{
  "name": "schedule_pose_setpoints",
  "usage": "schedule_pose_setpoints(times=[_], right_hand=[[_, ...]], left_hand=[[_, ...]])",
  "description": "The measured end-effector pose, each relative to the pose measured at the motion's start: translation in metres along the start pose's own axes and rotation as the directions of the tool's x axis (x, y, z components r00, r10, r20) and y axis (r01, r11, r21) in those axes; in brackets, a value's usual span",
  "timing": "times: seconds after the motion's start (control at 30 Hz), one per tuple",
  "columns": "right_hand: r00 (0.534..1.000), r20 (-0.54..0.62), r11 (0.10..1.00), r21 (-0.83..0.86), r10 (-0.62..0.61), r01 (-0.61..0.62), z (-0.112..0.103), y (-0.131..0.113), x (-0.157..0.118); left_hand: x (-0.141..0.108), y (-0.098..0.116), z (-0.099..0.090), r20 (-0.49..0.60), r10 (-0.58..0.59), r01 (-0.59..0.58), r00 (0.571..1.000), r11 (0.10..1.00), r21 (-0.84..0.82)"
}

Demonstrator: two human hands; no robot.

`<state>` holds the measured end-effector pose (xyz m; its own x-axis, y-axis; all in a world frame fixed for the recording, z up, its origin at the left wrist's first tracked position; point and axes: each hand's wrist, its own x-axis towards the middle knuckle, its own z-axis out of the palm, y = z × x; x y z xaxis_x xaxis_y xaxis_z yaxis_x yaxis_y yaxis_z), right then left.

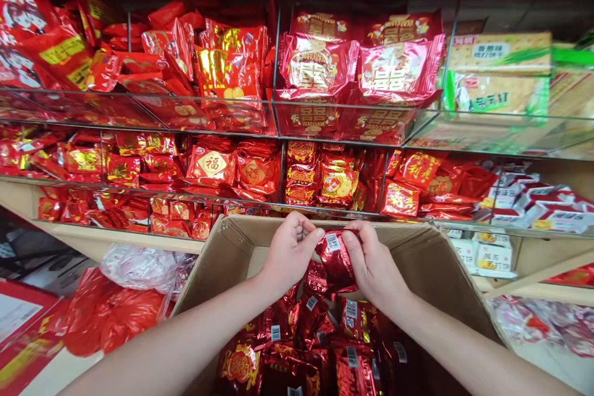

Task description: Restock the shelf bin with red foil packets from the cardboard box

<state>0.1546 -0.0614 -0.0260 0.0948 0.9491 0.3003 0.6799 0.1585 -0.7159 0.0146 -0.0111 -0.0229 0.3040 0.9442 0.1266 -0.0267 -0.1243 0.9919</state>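
Over an open cardboard box (427,260), both my hands meet at a shiny dark red foil snack packet (338,263) with a white barcode label. My right hand (378,266) grips its right edge between thumb and fingers. At the packet's upper left corner, my left hand (290,250) is closed in a pinch, its thumb tip against the foil; its fingertips are partly hidden. Several similar red packets (355,368) lie jumbled in the box below, some showing barcodes and gold print.
Shelves with clear dividers hold red and gold snack packets (232,68), pink-edged packets (315,65) and green-edged cracker packs (501,90). White packs (494,253) sit lower right. Red plastic bags (120,315) lie left of the box, and clear-wrapped goods (538,322) lie right.
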Motion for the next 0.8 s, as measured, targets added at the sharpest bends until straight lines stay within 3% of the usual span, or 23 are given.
schedule_pose_setpoints(times=[0.1, 0.17, 0.2, 0.27, 0.3, 0.33, 0.37, 0.4, 0.47, 0.53, 0.67, 0.8], right_hand=[[0.995, -0.092, 0.996, -0.076, -0.047, 0.040, -0.002, 0.001, 0.000], [0.978, -0.169, 0.983, -0.157, -0.123, 0.096, -0.005, 0.004, 0.000], [0.967, -0.177, 0.970, -0.197, -0.182, 0.146, -0.007, 0.006, 0.000], [0.933, -0.102, 0.917, -0.250, -0.345, 0.312, -0.010, 0.009, 0.000], [0.901, -0.026, 0.874, -0.258, -0.433, 0.413, -0.011, 0.010, -0.001], [0.854, 0.053, 0.821, -0.250, -0.517, 0.513, -0.012, 0.010, -0.002], [0.797, 0.119, 0.764, -0.229, -0.593, 0.603, -0.012, 0.009, -0.004], [0.740, 0.162, 0.712, -0.204, -0.652, 0.672, -0.013, 0.008, -0.006], [0.686, 0.165, 0.669, -0.153, -0.709, 0.728, -0.013, 0.005, -0.009], [0.729, 0.066, 0.722, -0.109, -0.681, 0.684, -0.011, 0.002, -0.012], [0.878, -0.128, 0.882, 0.044, -0.460, 0.469, -0.004, 0.002, -0.013], [0.958, -0.075, 0.919, 0.271, -0.277, 0.287, 0.007, 0.004, -0.014]], left_hand=[[-0.002, 0.005, -0.002, -0.010, -0.085, 0.083, 0.996, 0.988, -0.129], [-0.005, 0.009, -0.004, 0.154, -0.274, 0.303, 0.949, 0.927, -0.222], [-0.007, 0.011, -0.005, 0.296, -0.378, 0.453, 0.877, 0.857, -0.247], [-0.009, 0.014, -0.008, 0.578, -0.481, 0.700, 0.659, 0.673, -0.239], [-0.010, 0.015, -0.010, 0.658, -0.476, 0.762, 0.583, 0.600, -0.242], [-0.010, 0.016, -0.011, 0.686, -0.455, 0.780, 0.568, 0.564, -0.272], [-0.010, 0.017, -0.013, 0.674, -0.432, 0.763, 0.600, 0.563, -0.318], [-0.011, 0.018, -0.015, 0.631, -0.412, 0.720, 0.658, 0.591, -0.364], [-0.011, 0.021, -0.019, 0.533, -0.350, 0.599, 0.770, 0.685, -0.416], [-0.011, 0.024, -0.022, 0.494, -0.257, 0.485, 0.831, 0.770, -0.414], [-0.013, 0.030, -0.023, 0.441, -0.112, 0.311, 0.890, 0.857, -0.410], [-0.014, 0.030, -0.022, 0.417, -0.056, 0.216, 0.907, 0.912, -0.348]])
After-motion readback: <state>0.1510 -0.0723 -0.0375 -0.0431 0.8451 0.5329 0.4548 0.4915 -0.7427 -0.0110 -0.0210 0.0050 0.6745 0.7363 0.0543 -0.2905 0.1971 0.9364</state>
